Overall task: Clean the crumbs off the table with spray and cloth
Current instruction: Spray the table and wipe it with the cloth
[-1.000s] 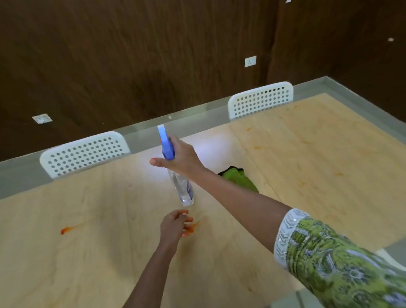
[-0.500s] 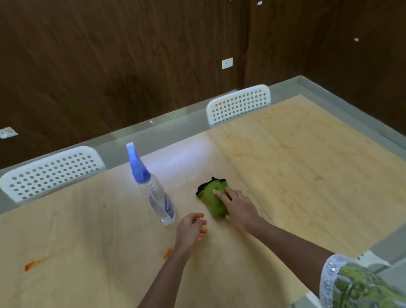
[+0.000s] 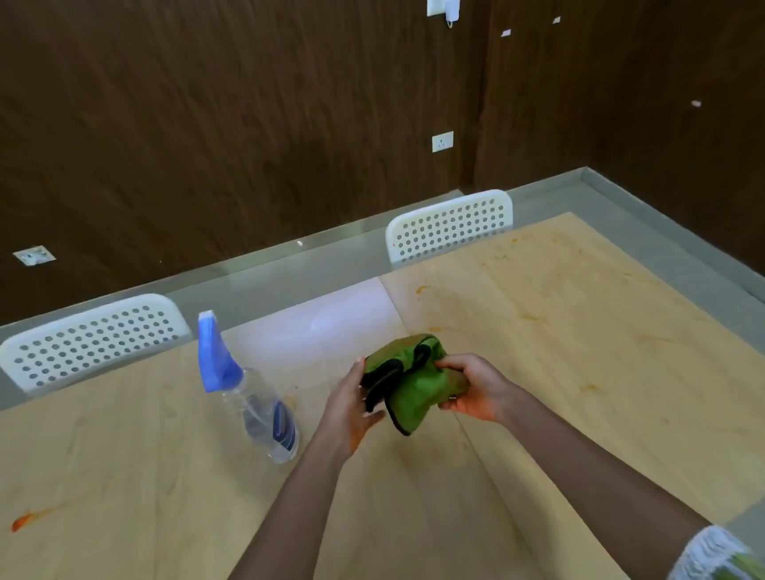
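Green cloth (image 3: 410,380) bunched between hands: right (image 3: 475,390) grips, left (image 3: 349,408) apparently grips too.

Even, fairly bright light falls from above. A pale glare patch sits on the table (image 3: 341,316) at twelve o'clock from centre. The dark wall (image 3: 217,119) stays dim. Shadows are soft and faint. Wide-angle bending curves the edges; the sleeve (image 3: 714,559) at five o'clock is blurred.

cloth (image 3: 414,386) green, black trim | spray bottle (image 3: 246,389) clear, blue head
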